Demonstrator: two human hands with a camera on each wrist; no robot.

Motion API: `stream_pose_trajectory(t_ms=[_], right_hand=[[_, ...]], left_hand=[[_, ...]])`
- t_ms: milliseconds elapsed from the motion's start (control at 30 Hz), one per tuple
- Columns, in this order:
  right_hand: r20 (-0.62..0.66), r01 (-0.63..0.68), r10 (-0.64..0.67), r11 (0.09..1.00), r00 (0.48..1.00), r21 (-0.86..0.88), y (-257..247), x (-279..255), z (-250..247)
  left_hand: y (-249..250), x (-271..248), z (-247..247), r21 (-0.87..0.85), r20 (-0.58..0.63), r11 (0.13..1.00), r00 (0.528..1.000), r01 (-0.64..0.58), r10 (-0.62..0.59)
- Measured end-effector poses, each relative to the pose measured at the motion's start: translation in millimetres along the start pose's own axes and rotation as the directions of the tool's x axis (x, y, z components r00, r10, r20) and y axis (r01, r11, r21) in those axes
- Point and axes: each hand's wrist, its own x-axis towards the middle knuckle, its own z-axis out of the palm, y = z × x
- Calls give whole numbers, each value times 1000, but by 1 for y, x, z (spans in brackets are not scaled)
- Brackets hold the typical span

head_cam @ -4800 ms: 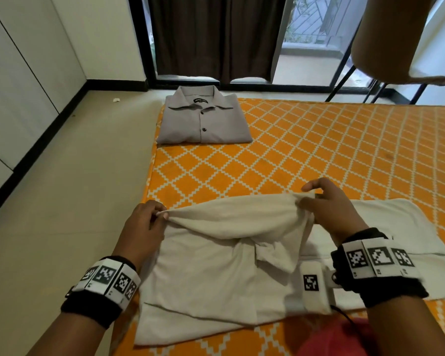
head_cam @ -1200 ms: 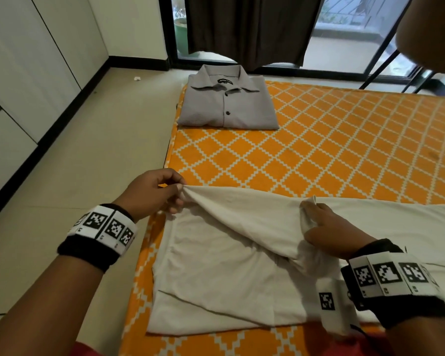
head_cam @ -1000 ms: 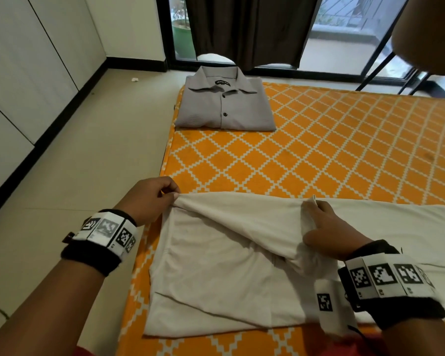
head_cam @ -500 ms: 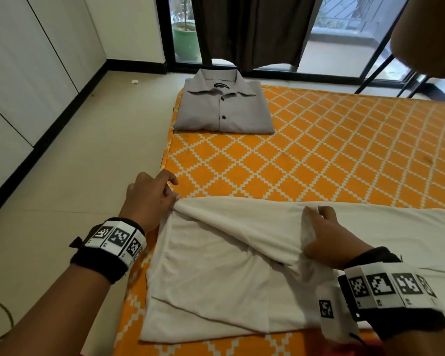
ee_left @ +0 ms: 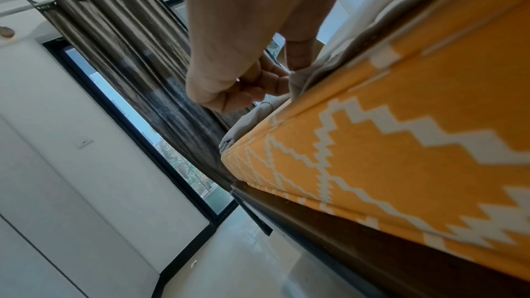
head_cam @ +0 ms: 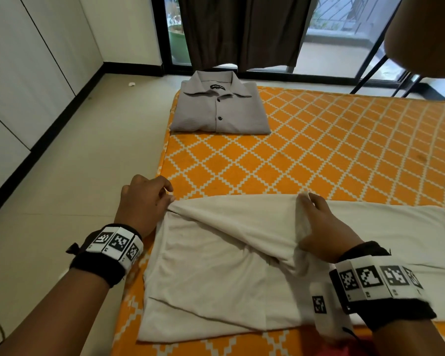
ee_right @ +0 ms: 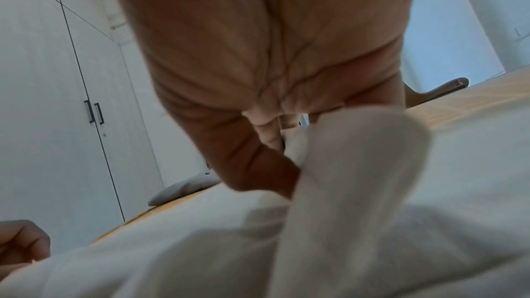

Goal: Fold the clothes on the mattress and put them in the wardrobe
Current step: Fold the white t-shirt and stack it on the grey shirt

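A white garment [head_cam: 216, 276] lies spread on the orange patterned mattress [head_cam: 319, 150], near its front edge. My left hand [head_cam: 149, 199] pinches the garment's far left corner [ee_left: 298, 80] at the mattress edge. My right hand [head_cam: 316, 224] grips a bunched fold of the same cloth [ee_right: 344, 167] near the middle, with a ridge of fabric stretched between both hands. A grey collared shirt [head_cam: 220, 106] lies folded at the far left corner of the mattress. White wardrobe doors [head_cam: 23, 73] stand along the left wall.
Beige tiled floor [head_cam: 75, 176] runs between the mattress and the wardrobe. A dark curtain [head_cam: 242, 29] hangs over the glass door behind. A chair [head_cam: 421, 34] stands at the far right. A dark bed frame [ee_left: 344, 235] shows under the mattress.
Both hands have lowered the held fold towards the mattress, and the left hand has drawn its corner to the mattress's left edge. The grips are unchanged.
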Motion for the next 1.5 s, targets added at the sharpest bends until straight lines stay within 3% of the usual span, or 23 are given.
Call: stream_pose_trajectory(t_ms=[200,300,400,533,567,633,733,900,967,1067,1167,1267,1367,1433,1500], right_hand=[[59,-46,46,999,997,1,7,6,12],[-81,-81,79,996,994,-23,5,2,7],[-198,-52,30,993,980,-109,-6,1,1],[-34,113,-120,981,992,-158,-21,9,16],[10,135,-135,979,991,-150,-22,11,22],[55,148,-142,982,988,-115,-23,13,29],[73,159,-153,983,986,-90,-21,13,31],[110,187,-180,981,977,-52,-16,10,25],[109,186,-181,981,978,-46,-17,8,24],[6,145,-145,989,989,4,-17,0,10],[-282,180,-155,982,947,63,-13,-20,-25],[-442,247,-244,968,863,-51,4,-42,-60],[-446,258,-400,902,801,-346,38,-49,-76],[-375,231,-462,823,803,-519,63,-46,-66],[-183,297,-491,740,852,-603,87,-42,-30]], left_hand=[[-2,-2,-1,-59,2,996,998,61,-61],[-4,-4,-5,-90,16,993,997,71,-70],[4,-5,-16,-102,-67,994,997,-40,34],[72,-26,-17,-174,-116,947,961,-269,251],[92,-34,-9,-197,-74,934,955,-297,288],[130,-51,9,-231,98,945,961,-232,259],[171,-60,40,-13,328,996,941,-87,86],[193,-67,85,218,452,969,892,-117,6],[187,-74,98,264,441,955,898,-138,7],[178,-82,110,223,336,964,939,-147,65],[177,-84,118,180,316,974,946,-137,75],[179,-86,117,178,282,971,954,-160,105],[178,-88,118,178,269,968,955,-174,122],[176,-87,121,174,253,968,958,-182,134],[175,-88,124,173,236,968,962,-182,139]])
